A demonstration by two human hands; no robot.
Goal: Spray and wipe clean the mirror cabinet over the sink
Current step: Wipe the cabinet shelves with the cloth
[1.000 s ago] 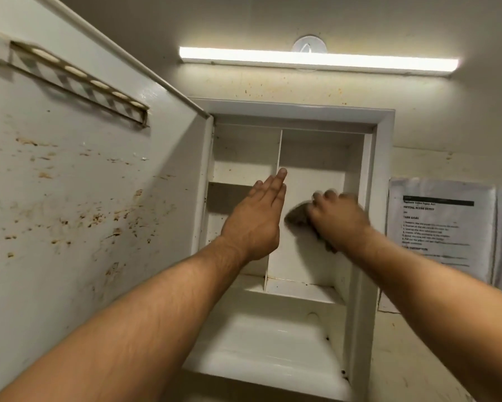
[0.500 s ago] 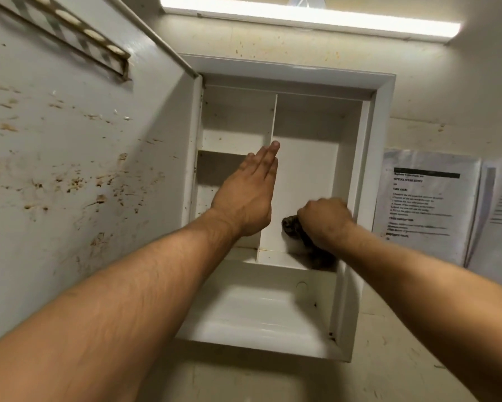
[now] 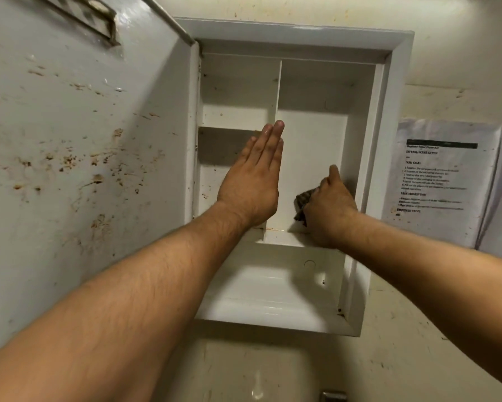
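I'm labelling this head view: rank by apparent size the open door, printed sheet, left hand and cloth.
1. Door, though nearness inflates it.
2. Sheet.
3. Left hand.
4. Cloth, mostly hidden by the right hand.

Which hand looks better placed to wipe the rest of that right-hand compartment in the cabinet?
Probably the right. The right hand holds the cloth low in the right compartment of the cabinet. The left hand is flat, fingers straight, at the divider, and holds nothing.
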